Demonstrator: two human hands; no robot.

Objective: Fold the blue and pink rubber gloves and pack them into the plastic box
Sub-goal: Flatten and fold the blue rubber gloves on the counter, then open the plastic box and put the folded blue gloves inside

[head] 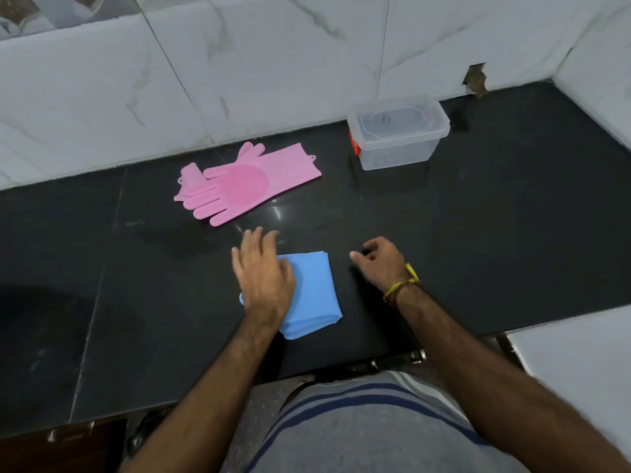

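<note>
Left hand flat, fingers straight, pressing the folded blue rubber gloves onto the black stone bench, near edge. Right hand just right of the bundle, not touching it, grip loosely curled on nothing. Further back left: pink rubber gloves lying unfolded, overlapping. Back right near the marble wall: clear plastic box, open top, red latch.

Black counter; gloves; plastic box
</note>
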